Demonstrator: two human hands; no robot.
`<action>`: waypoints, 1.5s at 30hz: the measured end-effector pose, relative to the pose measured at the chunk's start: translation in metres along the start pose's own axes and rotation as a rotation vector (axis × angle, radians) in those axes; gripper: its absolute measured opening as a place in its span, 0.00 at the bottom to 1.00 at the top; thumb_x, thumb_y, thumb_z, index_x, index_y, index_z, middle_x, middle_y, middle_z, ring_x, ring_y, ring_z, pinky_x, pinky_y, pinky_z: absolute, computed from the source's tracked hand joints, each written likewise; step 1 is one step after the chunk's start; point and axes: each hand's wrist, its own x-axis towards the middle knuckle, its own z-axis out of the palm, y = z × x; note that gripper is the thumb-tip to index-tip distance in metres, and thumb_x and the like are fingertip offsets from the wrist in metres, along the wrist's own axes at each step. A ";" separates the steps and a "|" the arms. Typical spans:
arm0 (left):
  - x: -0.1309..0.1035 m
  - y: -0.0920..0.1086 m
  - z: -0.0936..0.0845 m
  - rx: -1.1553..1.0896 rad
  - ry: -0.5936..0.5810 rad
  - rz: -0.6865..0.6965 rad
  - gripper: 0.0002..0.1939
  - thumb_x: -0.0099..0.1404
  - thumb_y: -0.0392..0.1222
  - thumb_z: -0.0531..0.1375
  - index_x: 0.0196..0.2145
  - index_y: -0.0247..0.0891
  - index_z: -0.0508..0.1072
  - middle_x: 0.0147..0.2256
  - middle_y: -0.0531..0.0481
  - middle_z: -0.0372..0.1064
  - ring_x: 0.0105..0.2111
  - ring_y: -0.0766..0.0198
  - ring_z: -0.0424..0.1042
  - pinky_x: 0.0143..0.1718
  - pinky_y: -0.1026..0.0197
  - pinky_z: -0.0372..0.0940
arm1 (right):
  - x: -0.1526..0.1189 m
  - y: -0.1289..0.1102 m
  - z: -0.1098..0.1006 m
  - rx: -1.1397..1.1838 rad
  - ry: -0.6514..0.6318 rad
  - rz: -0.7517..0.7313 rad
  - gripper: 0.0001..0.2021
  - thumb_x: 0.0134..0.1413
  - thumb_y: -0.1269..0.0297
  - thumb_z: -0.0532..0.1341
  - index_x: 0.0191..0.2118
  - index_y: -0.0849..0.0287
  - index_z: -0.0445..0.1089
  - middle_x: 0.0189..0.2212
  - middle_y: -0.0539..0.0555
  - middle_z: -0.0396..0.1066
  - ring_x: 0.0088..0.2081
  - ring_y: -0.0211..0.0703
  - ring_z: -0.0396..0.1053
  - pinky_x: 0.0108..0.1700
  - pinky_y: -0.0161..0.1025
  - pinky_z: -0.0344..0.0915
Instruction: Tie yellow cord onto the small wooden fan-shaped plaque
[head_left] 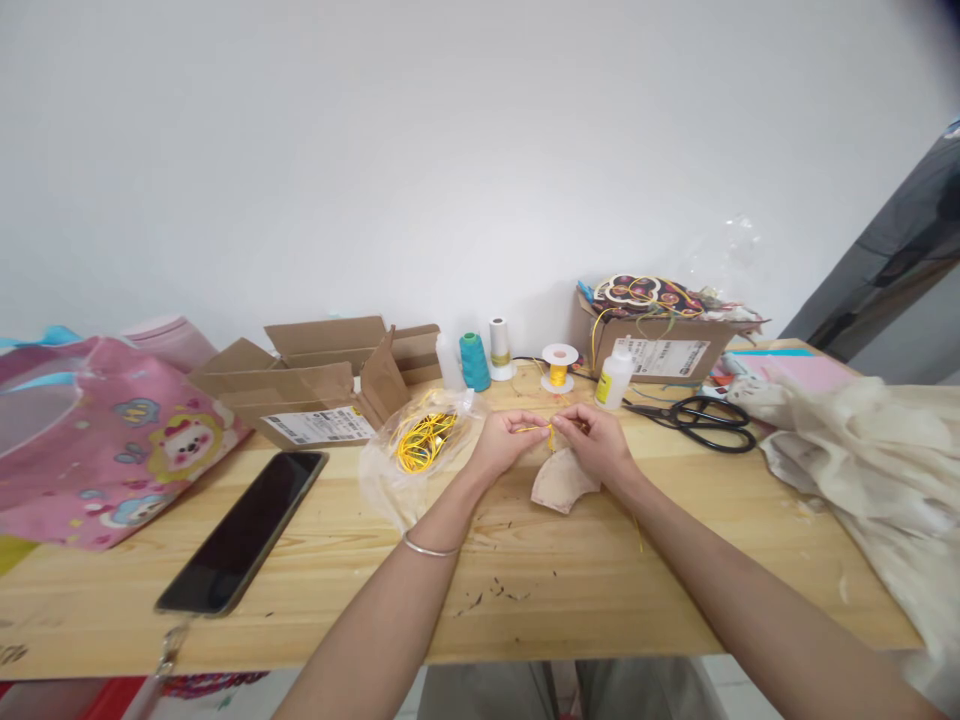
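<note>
Over the middle of the table my left hand (510,440) pinches a thin yellow cord (551,436) between thumb and forefinger. My right hand (596,445) grips the same cord close by, fingertips nearly meeting those of the left. Below the fingers hangs a beige fan-shaped piece (564,484), partly behind the right hand and seemingly joined to the cord. A loose yellow end shows by the right wrist. Left of my hands lies a clear plastic bag (382,470) with a bundle of yellow cord (424,442).
Behind stand a teal thread cone (474,362), a white spool (500,350), a yellow cord spool (559,372) and a glue bottle (615,378). Black scissors (709,420), a filled box (664,350) and cream cloth (847,450) lie right; a phone (244,530), open carton (300,385) and pink bag (112,450) left.
</note>
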 end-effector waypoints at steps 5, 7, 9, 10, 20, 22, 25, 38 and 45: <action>0.000 0.001 0.000 -0.008 0.000 -0.012 0.13 0.40 0.43 0.62 0.24 0.33 0.71 0.17 0.55 0.65 0.16 0.75 0.57 0.19 0.69 0.52 | -0.001 0.000 -0.001 -0.099 0.036 -0.045 0.10 0.45 0.59 0.53 0.25 0.60 0.66 0.22 0.51 0.67 0.24 0.36 0.62 0.26 0.33 0.57; 0.000 0.000 0.001 -0.020 -0.005 -0.010 0.12 0.40 0.43 0.62 0.24 0.33 0.71 0.18 0.54 0.66 0.17 0.75 0.59 0.21 0.69 0.53 | -0.002 0.000 -0.001 -0.126 0.042 -0.040 0.10 0.45 0.59 0.53 0.25 0.60 0.66 0.22 0.51 0.67 0.24 0.36 0.62 0.26 0.33 0.57; 0.001 -0.001 0.000 -0.028 -0.003 -0.006 0.12 0.40 0.42 0.62 0.24 0.33 0.71 0.20 0.53 0.67 0.18 0.74 0.60 0.22 0.69 0.55 | -0.001 -0.001 -0.002 -0.129 0.042 -0.027 0.11 0.45 0.58 0.53 0.24 0.60 0.66 0.22 0.51 0.67 0.24 0.36 0.62 0.26 0.33 0.57; 0.001 -0.002 0.000 -0.032 0.002 -0.005 0.12 0.41 0.42 0.62 0.24 0.33 0.71 0.20 0.52 0.68 0.19 0.74 0.61 0.23 0.69 0.55 | -0.001 -0.001 -0.002 -0.120 0.039 -0.020 0.11 0.44 0.58 0.53 0.25 0.60 0.66 0.22 0.51 0.67 0.24 0.36 0.62 0.25 0.33 0.57; 0.002 -0.004 -0.002 -0.044 0.035 -0.015 0.12 0.43 0.42 0.61 0.26 0.32 0.71 0.22 0.51 0.68 0.22 0.71 0.63 0.26 0.68 0.57 | 0.001 -0.001 -0.002 -0.043 -0.055 -0.035 0.11 0.43 0.59 0.54 0.26 0.61 0.68 0.22 0.51 0.68 0.24 0.36 0.63 0.26 0.32 0.58; 0.002 -0.005 -0.002 -0.067 0.005 -0.039 0.11 0.44 0.43 0.60 0.26 0.33 0.71 0.21 0.52 0.68 0.22 0.71 0.63 0.25 0.68 0.56 | 0.002 0.002 -0.001 -0.035 -0.060 -0.025 0.11 0.43 0.60 0.54 0.25 0.61 0.68 0.22 0.51 0.68 0.24 0.36 0.63 0.26 0.32 0.59; 0.004 -0.006 -0.002 -0.092 -0.027 -0.029 0.11 0.44 0.42 0.60 0.27 0.33 0.72 0.22 0.51 0.69 0.22 0.71 0.63 0.26 0.68 0.57 | 0.002 0.005 0.000 -0.028 -0.049 -0.002 0.11 0.43 0.59 0.53 0.26 0.61 0.68 0.22 0.51 0.68 0.24 0.36 0.63 0.26 0.32 0.59; 0.004 -0.008 -0.003 -0.043 0.042 -0.024 0.13 0.42 0.44 0.61 0.25 0.32 0.72 0.23 0.50 0.69 0.21 0.71 0.63 0.25 0.68 0.56 | 0.002 0.008 0.003 -0.005 -0.053 0.034 0.11 0.43 0.59 0.53 0.25 0.61 0.67 0.22 0.51 0.68 0.23 0.36 0.62 0.25 0.33 0.58; 0.003 -0.007 -0.002 -0.027 0.014 -0.020 0.15 0.44 0.47 0.59 0.27 0.32 0.71 0.19 0.53 0.66 0.16 0.75 0.57 0.18 0.70 0.50 | 0.003 0.001 0.002 0.091 -0.086 0.086 0.11 0.43 0.59 0.53 0.23 0.62 0.65 0.20 0.50 0.65 0.22 0.35 0.61 0.23 0.31 0.57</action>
